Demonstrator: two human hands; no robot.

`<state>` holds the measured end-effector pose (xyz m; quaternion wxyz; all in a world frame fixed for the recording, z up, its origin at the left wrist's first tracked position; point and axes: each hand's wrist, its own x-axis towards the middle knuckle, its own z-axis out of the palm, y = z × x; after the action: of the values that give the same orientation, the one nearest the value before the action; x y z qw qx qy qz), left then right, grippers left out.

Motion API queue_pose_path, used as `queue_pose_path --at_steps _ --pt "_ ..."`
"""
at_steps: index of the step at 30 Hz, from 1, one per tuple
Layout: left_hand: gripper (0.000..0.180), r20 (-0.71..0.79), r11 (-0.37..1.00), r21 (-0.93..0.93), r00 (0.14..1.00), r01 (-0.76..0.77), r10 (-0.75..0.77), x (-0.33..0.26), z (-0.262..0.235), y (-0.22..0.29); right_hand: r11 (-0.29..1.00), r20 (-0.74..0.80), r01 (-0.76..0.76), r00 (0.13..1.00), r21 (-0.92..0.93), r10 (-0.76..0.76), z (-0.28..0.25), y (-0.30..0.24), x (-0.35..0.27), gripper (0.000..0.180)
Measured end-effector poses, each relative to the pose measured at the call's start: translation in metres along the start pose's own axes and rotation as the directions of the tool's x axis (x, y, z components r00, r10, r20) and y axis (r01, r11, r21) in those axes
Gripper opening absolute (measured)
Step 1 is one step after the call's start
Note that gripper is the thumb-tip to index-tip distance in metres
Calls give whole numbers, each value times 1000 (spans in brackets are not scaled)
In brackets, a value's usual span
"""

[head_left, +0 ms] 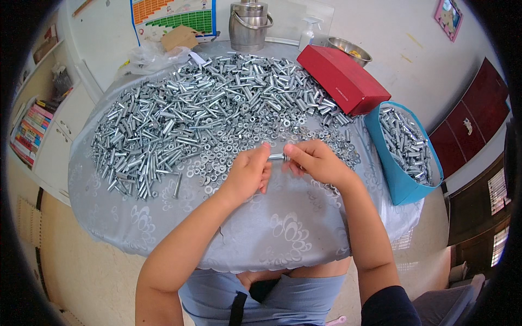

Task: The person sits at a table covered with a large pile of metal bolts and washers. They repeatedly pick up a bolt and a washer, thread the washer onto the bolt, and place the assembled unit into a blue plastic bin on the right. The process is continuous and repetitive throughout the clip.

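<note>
My left hand [247, 174] and my right hand [315, 162] meet over the near middle of the round table, both pinching one short silver bolt [276, 157] between their fingertips. Just beyond them lies a big heap of silver bolts and sleeves [190, 114], with washers and nuts [228, 149] scattered along its near edge. A blue bag [399, 179] at the table's right edge holds more silver bolts.
The table wears a grey patterned cloth [283, 228]. A red box [341, 79] lies at the back right, with a steel pot [249, 24], a spray bottle [307, 33] and a metal bowl [350, 50] behind. Shelves with books [30, 130] stand left; dark red cabinets [467, 130] right.
</note>
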<state>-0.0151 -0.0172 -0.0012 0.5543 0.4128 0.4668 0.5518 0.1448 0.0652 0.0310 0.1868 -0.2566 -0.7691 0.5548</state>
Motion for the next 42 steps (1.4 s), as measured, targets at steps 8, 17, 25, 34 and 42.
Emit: queue_pose_path --at_steps 8,17,25,34,42 --pt "46 -1 1000 -1 1000 -7 7 2 -2 0 998 75 -66 995 -16 67 1 -3 -1 39" --pt "46 10 999 49 1000 -3 2 0 0 1 985 83 -158 983 -62 163 -1 0 0 35" --pt "46 25 997 76 1000 -17 15 -1 0 0 991 122 -133 983 -23 135 1 3 1 30" --pt "44 18 998 64 1000 6 -7 -2 3 2 986 103 -156 983 62 150 4 -5 -1 45" --pt "43 -14 1000 16 1000 -6 7 -1 1 -1 990 -7 84 996 110 -83 15 9 4 45"
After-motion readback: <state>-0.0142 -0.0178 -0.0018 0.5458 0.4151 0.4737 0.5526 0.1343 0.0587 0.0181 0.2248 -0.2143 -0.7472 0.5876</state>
